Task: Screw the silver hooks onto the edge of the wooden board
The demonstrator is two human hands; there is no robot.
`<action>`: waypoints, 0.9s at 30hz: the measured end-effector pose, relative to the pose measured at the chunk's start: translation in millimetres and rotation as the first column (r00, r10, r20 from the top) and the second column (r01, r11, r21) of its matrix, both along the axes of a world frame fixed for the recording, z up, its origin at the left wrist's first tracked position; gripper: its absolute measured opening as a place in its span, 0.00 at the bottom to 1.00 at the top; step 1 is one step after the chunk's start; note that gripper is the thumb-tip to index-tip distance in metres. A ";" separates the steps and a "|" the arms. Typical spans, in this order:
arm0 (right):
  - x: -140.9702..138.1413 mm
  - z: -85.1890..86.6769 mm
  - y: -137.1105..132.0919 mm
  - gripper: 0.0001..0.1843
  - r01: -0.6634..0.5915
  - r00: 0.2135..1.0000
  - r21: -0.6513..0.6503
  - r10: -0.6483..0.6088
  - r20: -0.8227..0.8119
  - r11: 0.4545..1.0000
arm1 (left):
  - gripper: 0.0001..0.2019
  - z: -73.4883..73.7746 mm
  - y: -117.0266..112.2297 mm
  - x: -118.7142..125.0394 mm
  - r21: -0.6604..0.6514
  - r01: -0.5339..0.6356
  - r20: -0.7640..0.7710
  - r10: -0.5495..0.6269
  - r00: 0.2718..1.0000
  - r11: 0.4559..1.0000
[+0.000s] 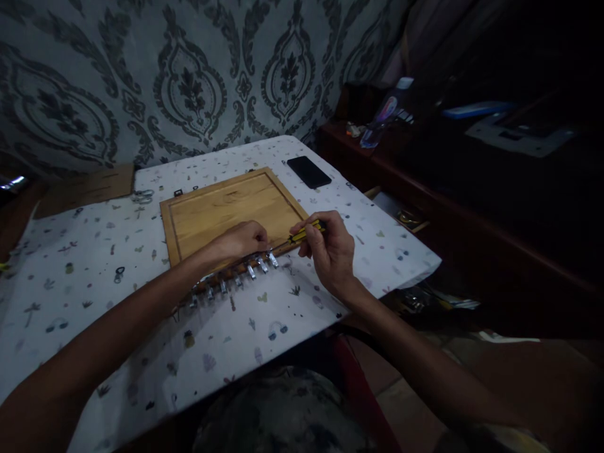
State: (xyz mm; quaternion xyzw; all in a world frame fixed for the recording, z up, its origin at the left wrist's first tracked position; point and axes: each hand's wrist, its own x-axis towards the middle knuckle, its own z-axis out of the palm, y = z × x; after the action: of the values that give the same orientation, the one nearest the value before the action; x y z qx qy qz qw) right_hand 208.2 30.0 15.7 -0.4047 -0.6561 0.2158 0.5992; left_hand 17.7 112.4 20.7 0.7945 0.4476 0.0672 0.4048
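A wooden board [226,211] with a raised frame lies flat on the table. Along its near edge runs a row of several shiny metal hooks [251,272]. My right hand [334,251] is wrapped around the yellow and black handle of a screwdriver [300,235]. The screwdriver's thin shaft points left, towards the right end of the hook row. Over the board's near edge rests my left hand [245,238], its fingers curled and pressed together close to the screwdriver's tip. What those fingers pinch, if anything, is hidden.
The table [302,327] has a white patterned cover. A black phone [309,172] lies beyond the board, scissors [143,196] and cardboard [89,189] at the far left. A bottle [387,107] stands on dark furniture at right, above an open drawer [401,211].
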 end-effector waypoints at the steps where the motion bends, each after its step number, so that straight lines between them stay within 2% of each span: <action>1: 0.0 -0.1 0.0 0.10 -0.001 1.000 -0.004 0.001 -0.001 1.000 | 0.09 0.1 0.5 0.1 -0.013 0.005 0.019 -0.005 1.000 1.000; 7: 1.4 -3.0 0.4 0.09 -0.009 1.000 -0.002 0.009 -0.011 1.000 | 0.06 1.6 0.4 -0.6 -0.098 0.041 0.119 -0.029 0.992 0.994; 15: 0.8 -2.5 0.7 0.10 -0.010 1.000 0.007 0.011 -0.020 1.000 | 0.06 3.6 -7.6 -1.9 -0.132 0.011 0.203 0.016 0.979 0.991; 23: 0.2 -0.6 -0.6 0.12 -0.004 1.000 -0.008 0.004 -0.012 1.000 | 0.06 -3.3 -12.5 -3.0 -0.106 -0.060 0.231 0.084 0.969 0.992; 27: 0.0 -1.5 -0.2 0.11 -0.011 1.000 -0.002 0.011 -0.017 1.000 | 0.07 -2.4 -19.4 -7.4 -0.048 -0.116 0.248 0.124 0.961 0.992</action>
State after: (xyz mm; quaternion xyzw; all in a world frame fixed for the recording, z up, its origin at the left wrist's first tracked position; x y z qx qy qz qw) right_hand 208.2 29.8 14.2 -0.4000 -0.6530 0.2231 0.6032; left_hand 10.3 92.9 18.4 0.7443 0.4414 0.1838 0.4663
